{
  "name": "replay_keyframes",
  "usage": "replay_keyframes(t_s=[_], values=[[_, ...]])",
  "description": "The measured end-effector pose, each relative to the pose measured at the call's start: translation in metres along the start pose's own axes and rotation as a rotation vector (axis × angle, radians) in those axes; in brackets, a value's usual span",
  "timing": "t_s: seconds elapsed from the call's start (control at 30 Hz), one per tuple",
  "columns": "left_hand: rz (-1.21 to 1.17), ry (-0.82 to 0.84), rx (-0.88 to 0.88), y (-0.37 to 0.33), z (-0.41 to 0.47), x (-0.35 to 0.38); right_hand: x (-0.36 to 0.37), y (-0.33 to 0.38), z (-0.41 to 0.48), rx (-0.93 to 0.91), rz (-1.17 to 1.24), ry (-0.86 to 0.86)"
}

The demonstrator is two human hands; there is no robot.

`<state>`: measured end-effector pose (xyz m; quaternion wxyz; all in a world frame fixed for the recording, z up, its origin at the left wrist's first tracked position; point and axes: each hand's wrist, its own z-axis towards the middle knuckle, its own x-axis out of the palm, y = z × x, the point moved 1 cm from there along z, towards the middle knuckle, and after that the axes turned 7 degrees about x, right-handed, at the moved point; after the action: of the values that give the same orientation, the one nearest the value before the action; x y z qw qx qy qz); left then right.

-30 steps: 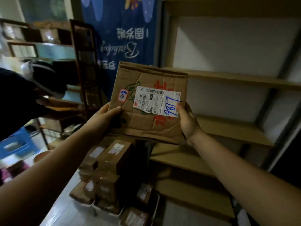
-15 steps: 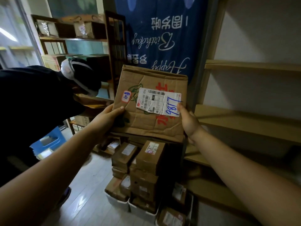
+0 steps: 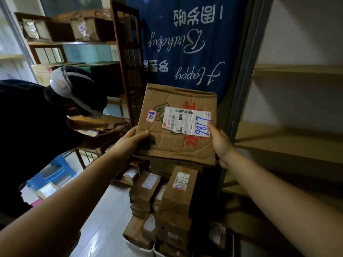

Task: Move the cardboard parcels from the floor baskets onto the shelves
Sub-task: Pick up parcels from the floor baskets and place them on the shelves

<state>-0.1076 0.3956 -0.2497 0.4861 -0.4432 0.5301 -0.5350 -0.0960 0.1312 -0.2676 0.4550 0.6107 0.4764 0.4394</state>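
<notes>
— Where do we have the cardboard parcel (image 3: 176,145)?
— We hold it up in the air, before the blue banner (image 3: 185,43) and left of the wooden shelves (image 3: 289,143). Our left hand (image 3: 130,143) grips its left edge, thumb on the front. Our right hand (image 3: 220,143) grips the right edge, thumb on the white label (image 3: 185,120).
— And the other parcels (image 3: 179,193)?
— They are stacked in the white floor baskets (image 3: 138,248), just below it.
</notes>
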Motion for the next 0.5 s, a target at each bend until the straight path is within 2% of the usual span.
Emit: replay_keyframes(t_s=[0.23, 0.4, 0.5], values=[[-0.013, -0.061, -0.115, 0.034, 0.081, -0.008, 0.022, -0.019, 0.080, 0.070, -0.017, -0.072], [-0.033, -0.083, -0.157, 0.057, 0.130, -0.020, 0.047, -0.037, 0.118, 0.037, -0.171, -0.092], [-0.042, -0.038, -0.178, 0.068, 0.154, -0.039, 0.068, -0.040, 0.127, 0.024, -0.218, -0.137]])
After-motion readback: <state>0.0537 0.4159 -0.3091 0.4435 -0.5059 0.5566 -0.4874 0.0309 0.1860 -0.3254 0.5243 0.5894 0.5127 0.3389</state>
